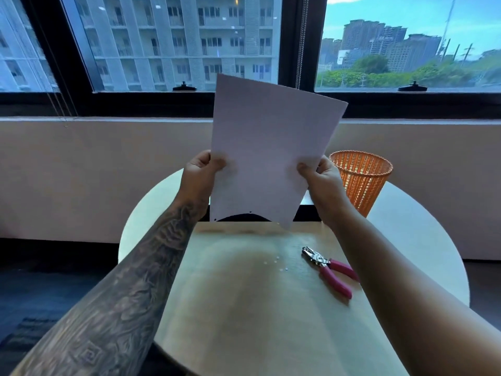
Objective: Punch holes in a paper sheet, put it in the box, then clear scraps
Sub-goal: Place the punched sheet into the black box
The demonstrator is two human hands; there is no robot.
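The left hand [202, 169] pinches the left edge of the sheet [271, 147] between thumb and fingers [218, 162], and the right hand [320, 177] pinches the right edge the same way, so both are closed on the paper and hold it upright above the far part of the counter [244, 308]. A few small holes show along the sheet's lower edge, so the punching looks done and the step in hand seems to be carrying the sheet to the box. No box can be picked out with certainty; only a dark shape shows behind the sheet's lower edge. To do this well, keep both pinches light and level so the paper does not crease, then lower it flat and let go with both hands together. The punch [329, 268], with pink handles, lies on the right of the counter, with tiny white scraps [276, 260] just to its left. An orange basket [362, 180] stands far right, likely meant for the scraps.
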